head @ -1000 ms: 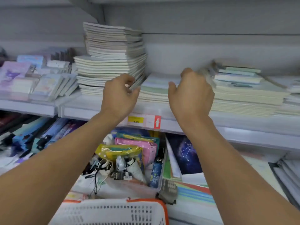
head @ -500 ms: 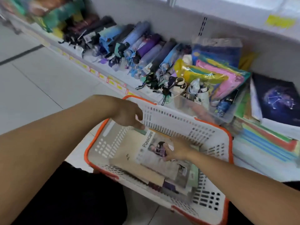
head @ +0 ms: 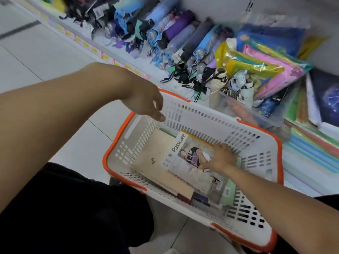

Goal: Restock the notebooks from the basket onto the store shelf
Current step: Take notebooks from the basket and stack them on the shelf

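right hand reaches into the basket, fingers curled on the top notebook. left hand hangs relaxed above the rim, holding nothing. several notebooks remain beneath, unshelved.

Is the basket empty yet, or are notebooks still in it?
Not empty. The basket holds several notebooks, a Passcare notebook on top, under the right hand.

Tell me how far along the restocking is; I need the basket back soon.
Done: nothing these pictures can confirm, since the notebook shelf is out of view. In hand: the right hand reaches onto the Passcare notebook in the basket; its grip isn't clear. The left hand hovers open. Left: several notebooks, including a beige one.
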Demonstrator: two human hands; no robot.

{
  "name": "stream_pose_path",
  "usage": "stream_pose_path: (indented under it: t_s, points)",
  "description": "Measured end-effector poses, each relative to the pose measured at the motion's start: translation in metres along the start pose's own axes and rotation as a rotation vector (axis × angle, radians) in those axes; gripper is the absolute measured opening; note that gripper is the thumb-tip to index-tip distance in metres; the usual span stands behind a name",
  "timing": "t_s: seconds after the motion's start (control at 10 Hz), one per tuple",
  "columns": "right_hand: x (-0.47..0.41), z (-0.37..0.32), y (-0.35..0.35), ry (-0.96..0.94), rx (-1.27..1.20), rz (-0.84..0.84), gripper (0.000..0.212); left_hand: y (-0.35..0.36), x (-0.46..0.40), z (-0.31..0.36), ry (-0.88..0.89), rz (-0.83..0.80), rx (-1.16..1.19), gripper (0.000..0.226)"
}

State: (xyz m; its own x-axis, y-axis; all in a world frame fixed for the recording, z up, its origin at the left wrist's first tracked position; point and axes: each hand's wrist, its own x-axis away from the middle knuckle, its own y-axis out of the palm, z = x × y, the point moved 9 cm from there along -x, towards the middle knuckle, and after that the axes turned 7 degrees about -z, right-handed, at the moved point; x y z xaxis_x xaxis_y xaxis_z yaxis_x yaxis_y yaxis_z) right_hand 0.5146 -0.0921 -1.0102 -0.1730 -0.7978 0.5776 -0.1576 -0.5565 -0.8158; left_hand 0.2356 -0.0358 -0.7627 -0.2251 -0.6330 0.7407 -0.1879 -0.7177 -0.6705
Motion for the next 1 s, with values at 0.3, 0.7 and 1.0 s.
stream_pose_path:
  t_s: [0.3, 0.7, 1.0]
  points:
    - [0.032, -0.001, -0.043, -0.138, -0.250, 0.070, 0.014, -0.006, 0.005, 0.032, -0.037, -0.019, 0.082, 0.056]
    - [0.178, -0.121, -0.218, -0.754, -0.690, 0.327, 0.011, 0.026, -0.008, 0.090, -0.025, -0.184, 1.323, 0.038]
    - [0.039, -0.049, -0.038, -0.177, -0.262, -0.269, 0.086, -0.031, 0.035, -0.003, -0.187, 0.147, 0.643, 0.018]
